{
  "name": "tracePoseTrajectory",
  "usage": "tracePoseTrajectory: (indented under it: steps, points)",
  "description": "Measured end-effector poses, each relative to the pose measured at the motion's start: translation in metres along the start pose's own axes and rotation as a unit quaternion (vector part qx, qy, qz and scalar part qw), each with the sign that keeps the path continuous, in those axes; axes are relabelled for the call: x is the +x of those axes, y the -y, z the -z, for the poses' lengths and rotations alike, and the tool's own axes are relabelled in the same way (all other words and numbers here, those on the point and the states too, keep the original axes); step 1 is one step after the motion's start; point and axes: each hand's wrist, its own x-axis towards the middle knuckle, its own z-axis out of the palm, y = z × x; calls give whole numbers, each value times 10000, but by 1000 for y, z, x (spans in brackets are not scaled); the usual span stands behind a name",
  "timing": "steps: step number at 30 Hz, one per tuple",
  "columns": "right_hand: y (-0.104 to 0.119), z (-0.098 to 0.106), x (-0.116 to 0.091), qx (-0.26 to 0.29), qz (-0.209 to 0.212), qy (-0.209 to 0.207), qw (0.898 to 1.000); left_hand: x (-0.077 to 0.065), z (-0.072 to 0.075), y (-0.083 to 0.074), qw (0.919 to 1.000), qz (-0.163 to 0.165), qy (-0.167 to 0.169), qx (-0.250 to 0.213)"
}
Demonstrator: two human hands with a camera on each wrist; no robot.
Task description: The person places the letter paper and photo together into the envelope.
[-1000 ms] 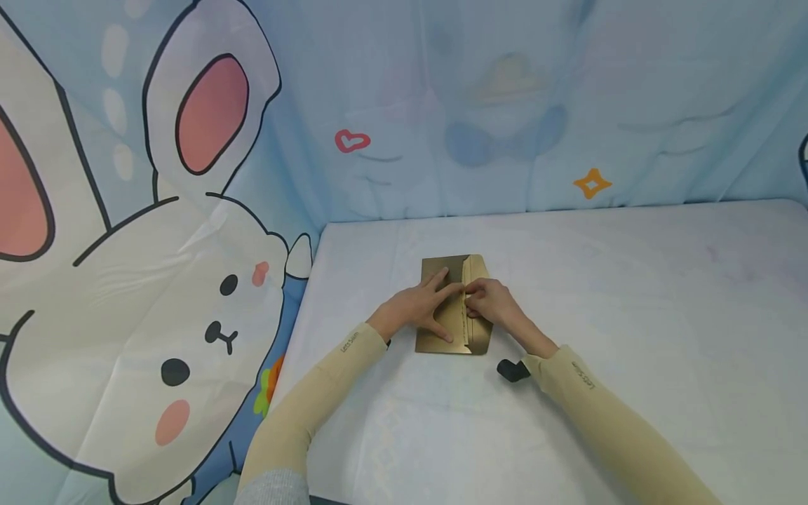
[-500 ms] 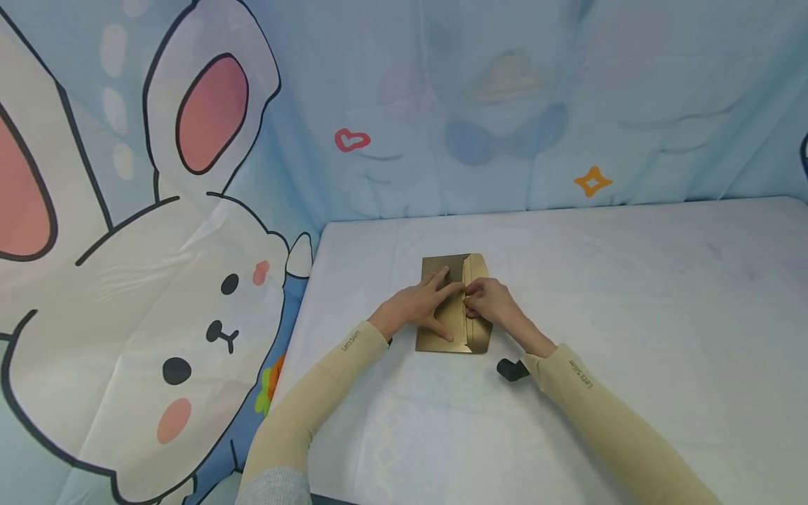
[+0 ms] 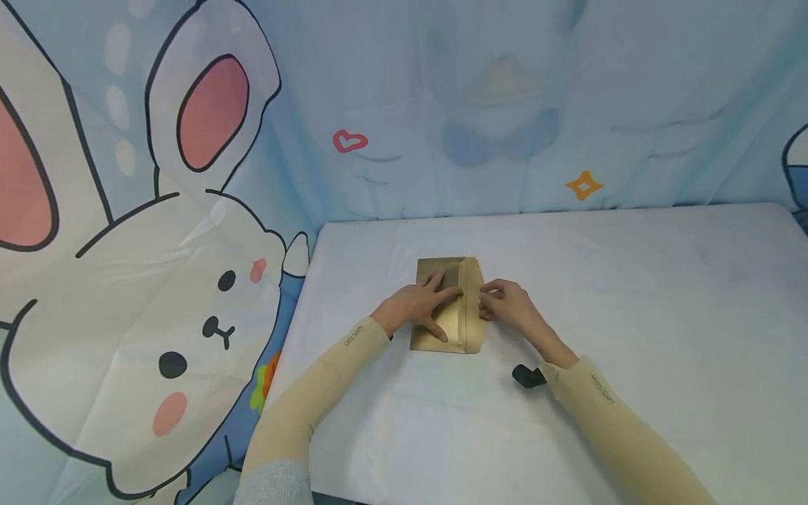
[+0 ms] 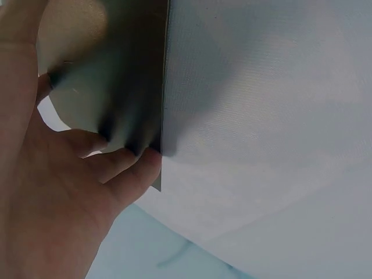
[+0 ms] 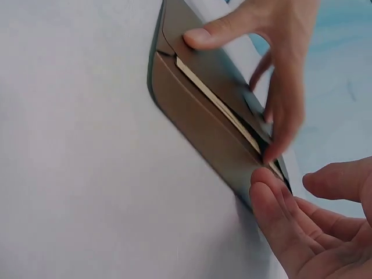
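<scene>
A gold envelope [image 3: 470, 330] lies on the white-covered table, its flap [image 5: 203, 139] unfolded to the right. In the right wrist view, the pale edge of a paper [image 5: 218, 103] shows inside the envelope's mouth; the rest of it is hidden. My left hand [image 3: 416, 305] rests on the envelope's body with spread fingers, also seen pressing down in the left wrist view. At the flap's outer edge is my right hand [image 3: 511, 305], fingers loosely bent. Its thumb [image 5: 334, 180] stands apart from the fingertips, with nothing between them. Whether those fingertips touch the flap, I cannot tell.
The white tabletop [image 3: 600, 280] extends around the envelope. A blue curtain [image 3: 505, 140] with printed shapes hangs behind it, and a large printed rabbit [image 3: 189, 315] covers the cloth at left. A black object [image 3: 528, 376] sits at my right wrist.
My right hand has left the envelope's mouth and moved right to the flap's edge. The flap now lies flatter and shows more fully. My left hand has stayed on the envelope.
</scene>
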Motion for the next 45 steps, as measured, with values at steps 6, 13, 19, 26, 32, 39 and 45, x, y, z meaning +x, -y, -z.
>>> tracePoseTrajectory:
  steps: [6,13,19,26,32,39,45]
  points:
    - [-11,25,-14,-134,-163,-199,9996,3,1,6,9998,51,144,-98]
    - [-14,52,-26,-195,-316,-500,9981,10,16,16,9998,167,101,-16]
    - [-21,73,-37,-338,-316,-619,9970,15,19,17,9996,118,-70,-236]
    - [-33,95,-47,-376,-259,-710,9964,16,20,17,9980,-23,-620,-90]
    - [-44,118,-59,-1073,345,-1130,9872,6,20,24,9833,91,-1742,-513]
    - [-55,149,-65,-2496,940,-1766,9474,-12,0,43,9386,1072,-3036,-1241]
    - [-71,175,-58,-3181,1100,-2020,9197,-13,-15,68,9415,1681,-2698,-1119]
